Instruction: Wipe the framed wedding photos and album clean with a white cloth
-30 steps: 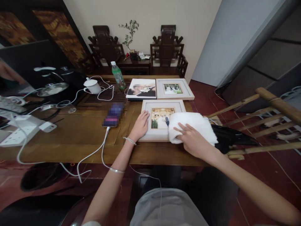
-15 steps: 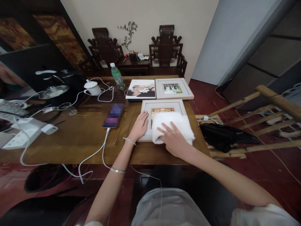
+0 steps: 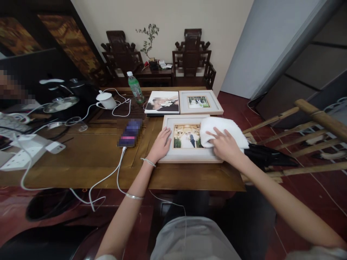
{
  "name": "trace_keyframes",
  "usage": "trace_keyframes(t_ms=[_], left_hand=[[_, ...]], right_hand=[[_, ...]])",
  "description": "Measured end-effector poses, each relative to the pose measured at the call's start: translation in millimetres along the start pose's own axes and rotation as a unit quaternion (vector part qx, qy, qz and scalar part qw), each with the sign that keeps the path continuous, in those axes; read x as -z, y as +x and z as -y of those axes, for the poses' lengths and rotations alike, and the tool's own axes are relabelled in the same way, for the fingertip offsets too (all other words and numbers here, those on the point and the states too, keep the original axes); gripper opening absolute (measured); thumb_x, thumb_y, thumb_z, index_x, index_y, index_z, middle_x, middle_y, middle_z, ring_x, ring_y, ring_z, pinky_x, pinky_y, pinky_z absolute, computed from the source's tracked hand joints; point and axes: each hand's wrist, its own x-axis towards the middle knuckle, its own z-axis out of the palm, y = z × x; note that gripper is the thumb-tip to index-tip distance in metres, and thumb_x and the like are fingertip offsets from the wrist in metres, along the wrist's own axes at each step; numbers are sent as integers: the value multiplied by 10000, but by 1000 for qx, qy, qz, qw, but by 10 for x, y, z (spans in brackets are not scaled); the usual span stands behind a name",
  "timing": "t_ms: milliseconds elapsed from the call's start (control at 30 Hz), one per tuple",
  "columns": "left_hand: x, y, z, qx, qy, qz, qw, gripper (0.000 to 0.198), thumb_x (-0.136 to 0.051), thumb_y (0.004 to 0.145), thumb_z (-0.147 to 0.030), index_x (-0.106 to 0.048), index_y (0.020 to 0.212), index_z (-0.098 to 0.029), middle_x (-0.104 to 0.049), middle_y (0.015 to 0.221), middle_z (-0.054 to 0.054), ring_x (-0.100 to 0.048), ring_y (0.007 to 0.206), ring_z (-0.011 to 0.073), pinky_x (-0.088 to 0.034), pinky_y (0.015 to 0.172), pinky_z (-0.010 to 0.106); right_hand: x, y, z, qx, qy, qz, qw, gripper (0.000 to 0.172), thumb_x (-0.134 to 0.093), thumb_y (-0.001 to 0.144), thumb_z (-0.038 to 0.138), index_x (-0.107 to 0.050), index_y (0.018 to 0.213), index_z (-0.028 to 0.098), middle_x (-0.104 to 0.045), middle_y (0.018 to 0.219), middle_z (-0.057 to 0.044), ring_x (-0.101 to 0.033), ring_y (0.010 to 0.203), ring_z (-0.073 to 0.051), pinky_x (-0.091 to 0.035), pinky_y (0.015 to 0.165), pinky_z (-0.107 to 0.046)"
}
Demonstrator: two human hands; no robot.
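Observation:
A light wooden picture frame (image 3: 168, 153) with a wide pale mount and a photo of a couple lies flat before me on the table. My left hand (image 3: 162, 144) rests on its left edge, fingers stretched out flat. Under my right hand (image 3: 223, 143) is a folded, fluffy white towel (image 3: 223, 128), held against the frame's right side with the fingers spread over it. The towel covers the frame's upper right corner and sticks out past the table's right edge. Most of the photo is uncovered.
Behind lie a second frame (image 3: 215, 105) and a white-bordered photo panel (image 3: 162, 102). To the left are a charging phone (image 3: 130, 134), a green-labelled bottle (image 3: 135, 88), a lidded white cup (image 3: 106, 100) and a power strip (image 3: 25, 153) with trailing cables. A bamboo chair (image 3: 322, 117) stands right.
My right hand has slid the towel to the right and slightly away from me, uncovering the photo. My left hand has stayed on the frame's left edge.

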Motion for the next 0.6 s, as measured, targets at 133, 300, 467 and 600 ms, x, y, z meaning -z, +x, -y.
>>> trace_keyframes(t_ms=[133,300,467,600], left_hand=[[-2,-5,9,2,-13,-3,1000,410,-383,913,-281,-511,1276,-139,-491,1377,130,-331,1364,260,-269,1128,496],[-28,-10,13,11,-25,-13,1000,405,-380,908,-255,-516,1267,-127,-485,1377,137,-327,1365,250,-258,1137,478],[-51,-12,9,8,-18,-21,1000,412,-378,904,-251,-511,1276,-134,-488,1378,134,-333,1362,251,-266,1131,491],[-60,-13,11,7,-17,-26,999,418,-374,901,-252,-509,1282,-145,-495,1376,121,-336,1361,249,-266,1130,498]], right_hand=[[-114,434,-208,-17,10,-24,1000,476,-432,715,5,-672,1097,158,-460,1416,-36,-301,1347,-313,-300,1039,-533],[-187,565,-287,-11,15,-19,1000,504,-398,711,-21,-657,1121,118,-408,1453,-62,-238,1366,-343,-313,1017,-560],[-32,127,-90,22,23,34,999,502,-414,678,-18,-674,1084,119,-424,1439,-94,-247,1356,-384,-332,980,-601],[208,-319,99,48,27,87,995,506,-403,682,-24,-679,1074,140,-437,1429,-81,-293,1343,-372,-365,985,-570]])
